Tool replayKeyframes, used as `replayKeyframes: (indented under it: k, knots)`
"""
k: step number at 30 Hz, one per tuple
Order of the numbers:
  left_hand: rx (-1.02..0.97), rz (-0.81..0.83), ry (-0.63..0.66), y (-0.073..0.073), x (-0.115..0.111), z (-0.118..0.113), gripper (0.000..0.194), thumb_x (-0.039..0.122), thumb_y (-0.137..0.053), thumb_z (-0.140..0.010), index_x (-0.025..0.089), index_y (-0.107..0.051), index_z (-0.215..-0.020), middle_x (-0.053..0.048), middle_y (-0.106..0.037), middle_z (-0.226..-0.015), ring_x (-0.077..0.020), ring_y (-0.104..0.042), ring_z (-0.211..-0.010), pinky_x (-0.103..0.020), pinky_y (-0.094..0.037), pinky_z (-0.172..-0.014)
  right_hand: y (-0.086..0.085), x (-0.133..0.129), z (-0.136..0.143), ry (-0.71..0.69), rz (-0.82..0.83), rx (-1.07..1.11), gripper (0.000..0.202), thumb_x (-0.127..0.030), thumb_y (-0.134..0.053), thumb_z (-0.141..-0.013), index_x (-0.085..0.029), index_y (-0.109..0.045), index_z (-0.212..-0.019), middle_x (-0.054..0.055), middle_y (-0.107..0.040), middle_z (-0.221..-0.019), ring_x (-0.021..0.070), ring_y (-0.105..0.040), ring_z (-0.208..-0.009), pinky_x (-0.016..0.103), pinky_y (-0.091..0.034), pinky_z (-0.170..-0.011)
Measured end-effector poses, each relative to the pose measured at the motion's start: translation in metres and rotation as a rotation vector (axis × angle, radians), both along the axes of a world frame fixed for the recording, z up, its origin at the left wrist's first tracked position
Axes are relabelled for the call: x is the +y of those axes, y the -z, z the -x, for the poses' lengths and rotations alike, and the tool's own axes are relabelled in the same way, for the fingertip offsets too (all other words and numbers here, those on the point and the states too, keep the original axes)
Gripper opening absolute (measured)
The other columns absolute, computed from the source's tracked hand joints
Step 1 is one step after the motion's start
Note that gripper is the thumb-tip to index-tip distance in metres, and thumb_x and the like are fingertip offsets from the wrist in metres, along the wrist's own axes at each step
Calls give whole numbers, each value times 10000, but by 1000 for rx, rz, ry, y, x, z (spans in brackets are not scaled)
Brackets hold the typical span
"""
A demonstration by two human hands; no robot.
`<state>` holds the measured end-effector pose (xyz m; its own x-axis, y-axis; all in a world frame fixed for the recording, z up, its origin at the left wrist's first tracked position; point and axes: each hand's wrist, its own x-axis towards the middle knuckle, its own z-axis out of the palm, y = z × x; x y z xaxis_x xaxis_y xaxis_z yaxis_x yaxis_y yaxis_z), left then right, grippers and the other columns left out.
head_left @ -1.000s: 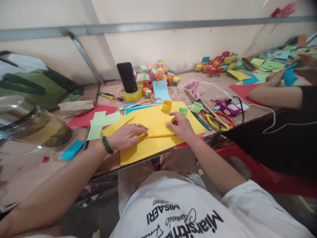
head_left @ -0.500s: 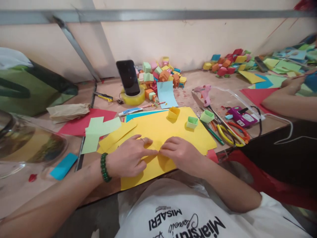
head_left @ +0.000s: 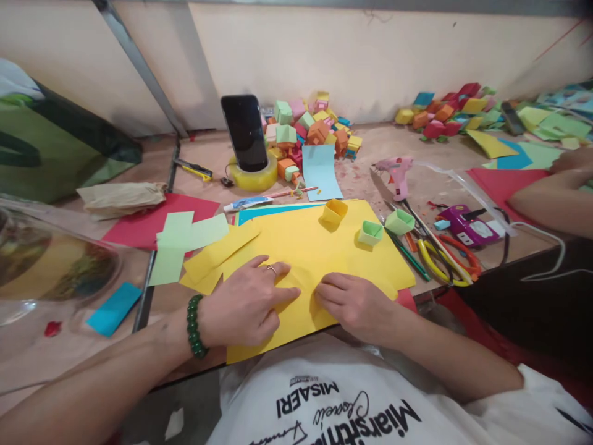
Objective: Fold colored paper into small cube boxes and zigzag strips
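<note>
Paper sheet (head_left: 282,241), yellow, is lying flat at front edge of table (head_left: 370,142), right before the person, w/ both hands on it. L hand (head_left: 245,303) is resting on left-middle of it, fingers loosely spread, index pointing twd R hand (head_left: 354,306); it's gripping nothing visible. R hand is bunching its fingertips together against the yellow, near L index but apart; can't tell if it's pinching any paper, tips partly hidden. Green bead bracelet (head_left: 194,326) is circling L wrist.

Yellow box (head_left: 335,212) is sitting nr sheet's far edge; small green box (head_left: 370,232) is sitting on its R part, 2nd green box (head_left: 399,222) just beside R edge, nr scissors (head_left: 430,256). Yellow strips (head_left: 227,250) are lying by L hand, lt green pieces (head_left: 173,238) farther L, overlapping red paper (head_left: 134,227). Behind, phone (head_left: 245,136) is leaning back in tape roll (head_left: 257,177), next to pile of multicolored boxes (head_left: 317,131). Pink glue gun (head_left: 401,176) & purple socket block (head_left: 466,224) are lying to R; co-worker's arm (head_left: 551,201) is showing at far R.
</note>
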<state>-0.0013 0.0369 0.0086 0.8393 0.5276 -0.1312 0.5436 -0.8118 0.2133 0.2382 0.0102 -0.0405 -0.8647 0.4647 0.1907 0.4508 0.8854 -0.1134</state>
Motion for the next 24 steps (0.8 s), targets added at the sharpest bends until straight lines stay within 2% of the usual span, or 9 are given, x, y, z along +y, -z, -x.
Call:
replayKeyframes:
  k: [8,13,18,24]
  knots:
    - [14,-22,-2,-2,-4,1,449,198,-485,-716,253,-637,-1136,-138,-573,-1191,-292,-598,-1009,-538,-360,-984,-3,-11,-34,79,-24,119,347,-71,-314,-950,-121,-641,-844,105,-645,-865,189,-557,-844,321,-529,-686]
    - [12,-82,-29,-3,-10,6,443,175,-498,-705,258,-651,-1112,-117,-601,-1195,-326,-512,-1172,-548,-332,-1021,-5,-13,-36,106,-11,166,375,-62,-298,-948,-120,-639,-805,106,-653,-850,183,-563,-824,301,-534,-663]
    - [39,-89,-92,-2,-20,15,478,145,-482,-696,236,-635,-1139,-112,-597,-1252,-305,-516,-1188,-538,-327,-1045,-1,-13,-36,133,9,225,373,-63,-300,-940,-132,-645,-815,98,-661,-832,181,-573,-806,297,-536,-647]
    - [40,-46,-155,6,-30,25,528,153,-451,-728,225,-583,-1235,-84,-528,-1377,-301,-477,-1246,-553,-320,-1063,-1,-14,-39,147,11,244,371,-36,-292,-914,-133,-648,-876,91,-663,-831,183,-568,-812,306,-535,-663]
